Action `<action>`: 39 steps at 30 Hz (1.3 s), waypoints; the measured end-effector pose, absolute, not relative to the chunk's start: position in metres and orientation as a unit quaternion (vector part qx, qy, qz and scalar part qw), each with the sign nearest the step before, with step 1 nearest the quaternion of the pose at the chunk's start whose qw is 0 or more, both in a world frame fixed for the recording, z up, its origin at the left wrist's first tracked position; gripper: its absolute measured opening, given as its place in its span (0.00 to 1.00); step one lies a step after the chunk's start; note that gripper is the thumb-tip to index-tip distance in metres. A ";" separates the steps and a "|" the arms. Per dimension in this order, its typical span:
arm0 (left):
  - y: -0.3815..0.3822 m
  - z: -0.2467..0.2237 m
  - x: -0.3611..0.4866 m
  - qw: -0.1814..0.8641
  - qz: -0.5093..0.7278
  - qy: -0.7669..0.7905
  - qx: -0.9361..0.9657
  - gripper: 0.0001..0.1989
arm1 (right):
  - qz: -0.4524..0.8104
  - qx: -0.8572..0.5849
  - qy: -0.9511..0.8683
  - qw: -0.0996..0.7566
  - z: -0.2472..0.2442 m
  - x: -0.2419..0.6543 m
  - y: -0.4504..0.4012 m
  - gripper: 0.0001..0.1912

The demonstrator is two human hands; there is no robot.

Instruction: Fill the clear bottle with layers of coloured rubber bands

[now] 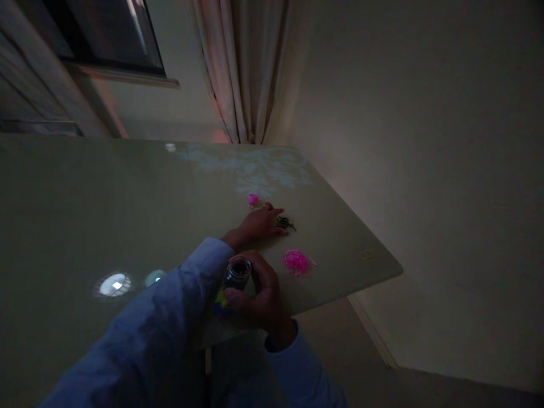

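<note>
My left hand [262,222] reaches across the table, its fingers apart around a small heap of dark, thin pieces [285,223]. Whether it touches them I cannot tell. Nearer to me, my right hand [263,292] is wrapped round a small clear jar [238,273] with an uncovered mouth, which looks dark inside. Something yellow and blue [221,303] shows low beside the jar, partly hidden by my sleeve and fingers. To the right of my hands lies a pile of bright pink, thin strips [296,262]. A small pink cap-like piece [253,199] sits just beyond my left hand.
The glossy table [127,209] has a pale floral pattern near its far corner and reflects lights at the left. Its right edge runs beside a plain wall [425,170]. Behind it hang a curtain [246,68] and a dark window [110,34].
</note>
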State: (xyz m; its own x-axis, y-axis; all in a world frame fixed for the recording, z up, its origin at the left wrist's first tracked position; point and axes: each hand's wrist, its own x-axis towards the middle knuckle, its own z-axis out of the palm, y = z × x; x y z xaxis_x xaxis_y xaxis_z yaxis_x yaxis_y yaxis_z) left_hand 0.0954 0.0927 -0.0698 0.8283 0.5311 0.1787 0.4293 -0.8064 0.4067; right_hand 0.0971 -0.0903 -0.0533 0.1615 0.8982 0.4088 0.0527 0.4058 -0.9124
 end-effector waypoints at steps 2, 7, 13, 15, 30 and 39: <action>0.098 -0.070 0.096 0.182 0.135 0.236 0.945 0.38 | 0.334 -0.428 -0.554 0.631 -0.053 0.097 -0.090 0.18; 0.108 -0.066 0.096 0.193 0.126 0.215 0.949 0.35 | 0.334 -0.435 -0.559 0.622 -0.052 0.097 -0.091 0.19; 0.107 -0.060 0.095 0.196 0.115 0.212 0.950 0.30 | 0.330 -0.429 -0.560 0.628 -0.051 0.096 -0.092 0.18; 0.105 -0.059 0.094 0.203 0.127 0.210 0.948 0.29 | 0.331 -0.431 -0.559 0.626 -0.050 0.095 -0.092 0.18; 0.107 -0.066 0.088 0.229 0.163 0.174 0.944 0.21 | 0.323 -0.427 -0.550 0.641 -0.054 0.095 -0.090 0.19; 0.119 -0.069 0.083 0.249 0.157 0.153 0.943 0.21 | 0.314 -0.428 -0.555 0.641 -0.059 0.095 -0.088 0.18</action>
